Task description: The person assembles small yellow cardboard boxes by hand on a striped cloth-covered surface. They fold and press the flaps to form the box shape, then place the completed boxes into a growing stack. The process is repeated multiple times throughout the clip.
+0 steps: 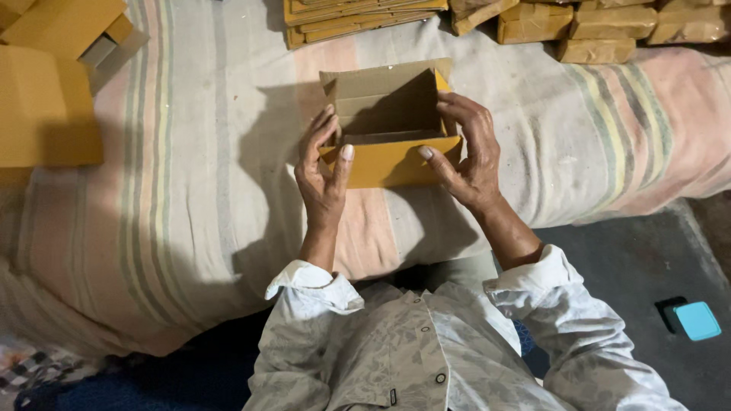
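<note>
Your left hand and right hand clasp one open yellow cardboard box between them over the striped cloth, while beyond it lie five wrapped brown bundles and a stack of flattened cartons, both cut off by the top edge.

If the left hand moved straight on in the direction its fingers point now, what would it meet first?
The left hand points up and away along the open cardboard box. It would probably meet the box's raised flap first, though depth is unclear.
</note>
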The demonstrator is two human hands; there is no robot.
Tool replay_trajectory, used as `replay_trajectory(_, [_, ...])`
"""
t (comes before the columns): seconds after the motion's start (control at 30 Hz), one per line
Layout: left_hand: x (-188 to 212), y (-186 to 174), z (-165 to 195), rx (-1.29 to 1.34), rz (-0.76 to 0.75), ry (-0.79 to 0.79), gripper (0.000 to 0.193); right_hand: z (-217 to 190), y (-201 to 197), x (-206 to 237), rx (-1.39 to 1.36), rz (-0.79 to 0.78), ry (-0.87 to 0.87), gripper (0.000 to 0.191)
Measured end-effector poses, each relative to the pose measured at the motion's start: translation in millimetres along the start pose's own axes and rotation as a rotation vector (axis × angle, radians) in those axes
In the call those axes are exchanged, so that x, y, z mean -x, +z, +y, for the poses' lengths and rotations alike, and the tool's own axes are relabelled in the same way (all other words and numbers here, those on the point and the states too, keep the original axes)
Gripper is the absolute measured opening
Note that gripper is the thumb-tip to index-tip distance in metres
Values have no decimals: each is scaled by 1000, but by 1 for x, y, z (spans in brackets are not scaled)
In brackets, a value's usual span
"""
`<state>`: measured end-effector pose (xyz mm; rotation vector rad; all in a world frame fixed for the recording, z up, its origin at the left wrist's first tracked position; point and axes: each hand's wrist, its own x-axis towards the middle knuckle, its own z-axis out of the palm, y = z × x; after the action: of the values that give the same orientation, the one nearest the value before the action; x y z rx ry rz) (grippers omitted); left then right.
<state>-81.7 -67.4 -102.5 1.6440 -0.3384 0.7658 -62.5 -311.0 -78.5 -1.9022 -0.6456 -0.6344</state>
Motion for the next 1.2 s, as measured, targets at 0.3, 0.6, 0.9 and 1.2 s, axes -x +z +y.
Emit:
replay_trajectory(0.3, [-5,-2,-25,16,-32,-204,34,17,7,0,-37,33,132,31])
replay_trajectory(0.6, [-40,1,-35,-609,-59,75,110,37,6,-2,-102,11,231,72])
replay_trajectory(0.9, [-50,-9,-28,-801,-425,-47,49,27,22,-12,585,-37,50,70])
replay_trajectory(1.2, [-13,3,-18,-758,-420,96,58,-15,110,-66,326,-719,89,99])
